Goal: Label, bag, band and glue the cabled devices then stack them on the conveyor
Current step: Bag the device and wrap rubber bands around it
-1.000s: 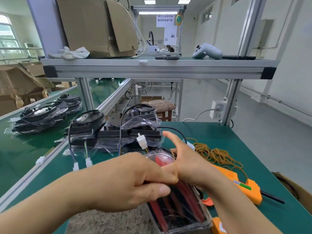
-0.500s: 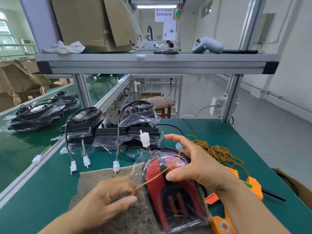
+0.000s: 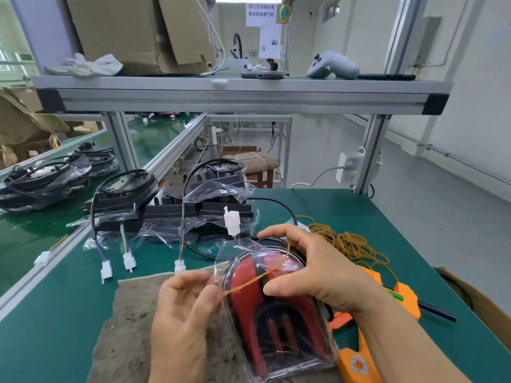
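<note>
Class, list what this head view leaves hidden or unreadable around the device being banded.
- Head view: glue gun middle, behind the right hand's forearm.
- Head view: rubber band ends, inside the left hand and right hand.
- Head view: posted notice text, too small and blurred.

A red-and-black device point(image 3: 249, 283) in a clear bag point(image 3: 229, 252), crossed by a tan rubber band point(image 3: 257, 277), lies on a mottled brown mat point(image 3: 124, 327) at the dark green desk's point(image 3: 55, 313) near edge, beside an orange glue gun point(image 3: 406, 297) toward the right edge.
</note>
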Tool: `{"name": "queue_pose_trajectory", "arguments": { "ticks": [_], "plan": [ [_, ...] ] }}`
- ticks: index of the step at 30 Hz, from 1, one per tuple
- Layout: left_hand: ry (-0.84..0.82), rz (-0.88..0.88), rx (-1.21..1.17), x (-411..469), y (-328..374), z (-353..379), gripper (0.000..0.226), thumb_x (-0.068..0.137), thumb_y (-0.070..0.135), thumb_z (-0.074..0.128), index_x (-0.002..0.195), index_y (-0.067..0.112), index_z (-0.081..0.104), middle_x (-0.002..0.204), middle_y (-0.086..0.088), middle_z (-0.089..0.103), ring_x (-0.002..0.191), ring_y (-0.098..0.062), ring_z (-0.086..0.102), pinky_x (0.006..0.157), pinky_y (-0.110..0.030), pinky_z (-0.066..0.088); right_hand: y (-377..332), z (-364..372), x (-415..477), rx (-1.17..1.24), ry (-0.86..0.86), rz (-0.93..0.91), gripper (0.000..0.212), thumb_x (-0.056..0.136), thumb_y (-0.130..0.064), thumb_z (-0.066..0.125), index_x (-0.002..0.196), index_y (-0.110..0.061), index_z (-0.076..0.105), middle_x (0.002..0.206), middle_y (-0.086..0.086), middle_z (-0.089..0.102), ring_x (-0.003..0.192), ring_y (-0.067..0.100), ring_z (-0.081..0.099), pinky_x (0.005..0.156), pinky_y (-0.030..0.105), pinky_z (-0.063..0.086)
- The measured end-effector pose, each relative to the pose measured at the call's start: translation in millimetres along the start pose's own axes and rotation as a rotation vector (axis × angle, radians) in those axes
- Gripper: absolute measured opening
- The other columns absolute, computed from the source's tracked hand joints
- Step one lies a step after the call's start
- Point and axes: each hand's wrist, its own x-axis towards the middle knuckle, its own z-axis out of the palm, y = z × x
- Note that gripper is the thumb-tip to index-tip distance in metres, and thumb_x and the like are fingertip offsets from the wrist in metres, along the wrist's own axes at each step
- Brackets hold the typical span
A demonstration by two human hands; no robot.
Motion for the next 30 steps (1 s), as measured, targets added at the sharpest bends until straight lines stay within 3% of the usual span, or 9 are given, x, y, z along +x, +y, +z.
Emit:
{"name": "queue_pose_trajectory", "arguments": {
  "ticks": [3, 7, 9, 11, 14, 18, 22, 27, 30],
  "plan": [
    [-0.263, -0.091, 0.039, 18.5, 4.3, 12.8, 0.076, 0.048, 0.024, 0.091, 0.116, 0.023, 0.057, 0.108, -0.001, 0.072, 0.086, -0.006, 0.071, 0.07, -0.014, 0.054, -7.2, 4.7, 0.4, -0.088, 0.019, 0.001, 0.063, 0.059, -0.03, 0.087, 0.113, -0.05, 0.061, 0.105, -0.016, 0.07, 0.092, 0.008, 0.071, 0.079, 0.023, 0.057],
    [-0.425, -0.17, 0.042, 26.7, 1.2, 23.2, 0.105, 0.031, 0.058, 0.094, 0.121, 0.017, 0.061, 0.104, -0.007, 0.076, 0.093, -0.02, 0.073, 0.073, -0.019, 0.056, -10.9, 6.6, 2.5, -0.218, 0.048, 0.043, 0.061, 0.062, -0.045, 0.084, 0.115, -0.052, 0.057, 0.107, -0.017, 0.069, 0.093, 0.004, 0.07, 0.085, 0.026, 0.058],
    [-0.381, -0.281, -0.16, 33.9, -3.3, 24.0, 0.101, 0.033, 0.05, 0.098, 0.116, 0.004, 0.064, 0.103, -0.02, 0.073, 0.089, -0.029, 0.073, 0.072, -0.03, 0.059, -9.9, 0.4, 2.2, -0.102, 0.01, 0.085, 0.048, 0.076, -0.046, 0.076, 0.121, -0.044, 0.06, 0.11, -0.01, 0.073, 0.1, 0.01, 0.071, 0.09, 0.031, 0.058],
    [-0.336, -0.461, -0.361, 40.6, -6.0, 19.3, 0.095, 0.045, 0.038, 0.098, 0.121, -0.004, 0.059, 0.114, -0.033, 0.064, 0.101, -0.041, 0.067, 0.086, -0.049, 0.056, -11.2, -6.6, 1.9, 0.1, -0.042, 0.118, 0.028, 0.096, -0.031, 0.058, 0.123, -0.028, 0.065, 0.111, -0.001, 0.075, 0.102, 0.016, 0.071, 0.09, 0.032, 0.057],
    [-0.346, -0.632, -0.461, 45.1, -5.1, 8.6, 0.082, 0.07, 0.028, 0.084, 0.134, -0.007, 0.048, 0.137, -0.043, 0.042, 0.132, -0.058, 0.036, 0.108, -0.072, 0.027, -11.9, -6.7, 5.6, 0.053, -0.044, 0.086, 0.033, 0.103, -0.001, 0.043, 0.111, -0.017, 0.072, 0.104, 0.004, 0.077, 0.097, 0.016, 0.073, 0.091, 0.035, 0.058],
    [-0.323, -0.653, -0.476, 47.9, -2.2, 0.6, 0.066, 0.08, 0.023, 0.072, 0.132, -0.01, 0.047, 0.13, -0.039, 0.047, 0.121, -0.054, 0.042, 0.105, -0.078, 0.022, -13.8, 6.3, 14.5, -0.037, 0.08, -0.051, 0.014, 0.09, 0.001, 0.067, 0.09, -0.009, 0.077, 0.078, -0.001, 0.077, 0.071, 0.004, 0.071, 0.069, 0.016, 0.056],
    [-0.339, -0.661, -0.469, 49.4, -2.6, -6.0, 0.061, 0.08, 0.027, 0.072, 0.125, -0.009, 0.054, 0.126, -0.04, 0.047, 0.114, -0.049, 0.044, 0.102, -0.08, 0.023, -8.3, 15.5, 18.4, -0.154, 0.166, -0.185, 0.011, 0.087, -0.001, 0.072, 0.079, -0.009, 0.074, 0.06, -0.012, 0.068, 0.054, -0.005, 0.06, 0.057, 0.006, 0.045],
    [-0.392, -0.638, -0.433, 47.7, -2.0, -8.6, 0.081, 0.061, 0.031, 0.091, 0.123, -0.009, 0.057, 0.117, -0.037, 0.052, 0.11, -0.047, 0.047, 0.1, -0.08, 0.025, -1.8, 18.5, 19.2, -0.337, 0.146, -0.258, 0.015, 0.09, -0.013, 0.072, 0.076, -0.018, 0.068, 0.059, -0.016, 0.057, 0.054, -0.001, 0.048, 0.055, 0.012, 0.039],
    [-0.363, -0.667, -0.415, 46.8, -2.5, -9.3, 0.089, 0.056, 0.033, 0.094, 0.122, -0.012, 0.054, 0.107, -0.034, 0.057, 0.094, -0.04, 0.06, 0.098, -0.079, 0.03, -3.2, 15.5, 18.0, -0.271, 0.072, -0.201, 0.02, 0.088, -0.008, 0.068, 0.073, -0.021, 0.064, 0.062, -0.012, 0.056, 0.057, 0.0, 0.048, 0.058, 0.016, 0.042]
  ]
}}
